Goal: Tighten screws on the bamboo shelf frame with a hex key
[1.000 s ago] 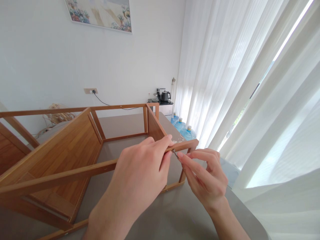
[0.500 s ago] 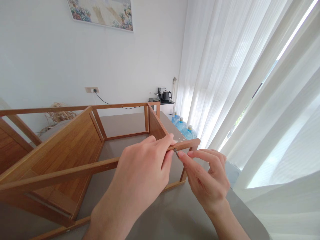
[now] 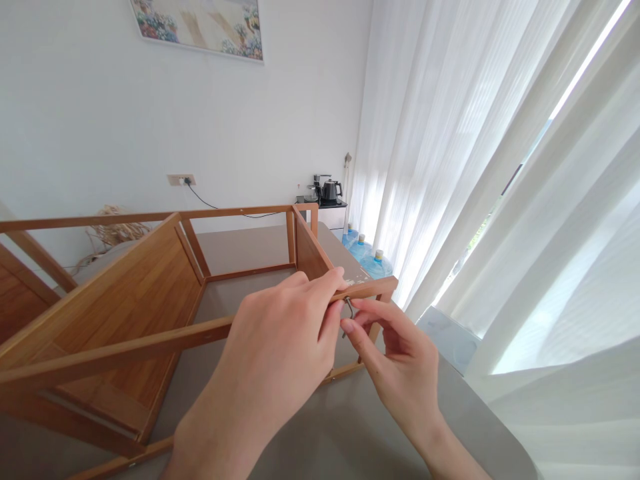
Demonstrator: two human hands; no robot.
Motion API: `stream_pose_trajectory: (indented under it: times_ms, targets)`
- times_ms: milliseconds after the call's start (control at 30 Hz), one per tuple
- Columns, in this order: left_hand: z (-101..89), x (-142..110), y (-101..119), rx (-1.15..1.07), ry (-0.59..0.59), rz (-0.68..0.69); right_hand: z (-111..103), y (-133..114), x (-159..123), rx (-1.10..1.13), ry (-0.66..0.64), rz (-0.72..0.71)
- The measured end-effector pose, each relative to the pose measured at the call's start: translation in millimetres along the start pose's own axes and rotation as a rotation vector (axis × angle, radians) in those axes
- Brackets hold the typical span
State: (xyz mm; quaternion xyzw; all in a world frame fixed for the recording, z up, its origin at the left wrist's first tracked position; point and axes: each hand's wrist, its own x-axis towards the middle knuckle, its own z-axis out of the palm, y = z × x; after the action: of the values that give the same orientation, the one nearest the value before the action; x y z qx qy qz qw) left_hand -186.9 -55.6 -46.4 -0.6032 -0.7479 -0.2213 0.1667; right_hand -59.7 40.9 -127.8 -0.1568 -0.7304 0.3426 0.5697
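Head view: a small bent metal hex key (image 3: 348, 310) at a slim honey-brown bamboo rail (image 3: 150, 339)

The left hand (image 3: 275, 353) is closed around the rail near its far end, holding it steady. The right hand (image 3: 400, 380) is drawn narrow, with thumb and forefinger pinching the hex key just under the rail; the fingers partly hide where the metal meets the wood. The rail belongs to an open, boxy bamboo frame (image 3: 115, 300) with a flat panel side, resting on a grey bench (image 3: 280, 427) and reaching out of view on the left. The frame looks light and stiff, though its long thin rails may flex or rack at the joints, so the surest hold seems to be close to a corner, where the left hand is. The small, smooth hex key looks easy to drop and is probably best pinched near its bend. Beyond the frame stand a black electric kettle (image 3: 330, 191) on a low white cabinet (image 3: 331, 217), blue water jugs (image 3: 376, 265) and long white sheer curtains (image 3: 450, 167)
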Motion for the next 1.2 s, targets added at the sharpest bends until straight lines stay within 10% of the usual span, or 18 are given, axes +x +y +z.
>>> stream_pose_trajectory:
  times_ms: [700,1200]
  targets:
    - [-1.9,0,3,0.013,0.001,-0.001,-8,10,7,-0.277,0.079,-0.435]
    - [-2.8,0,2,-0.012,-0.017,0.003,-11,11,6,-0.292,0.051,-0.460]
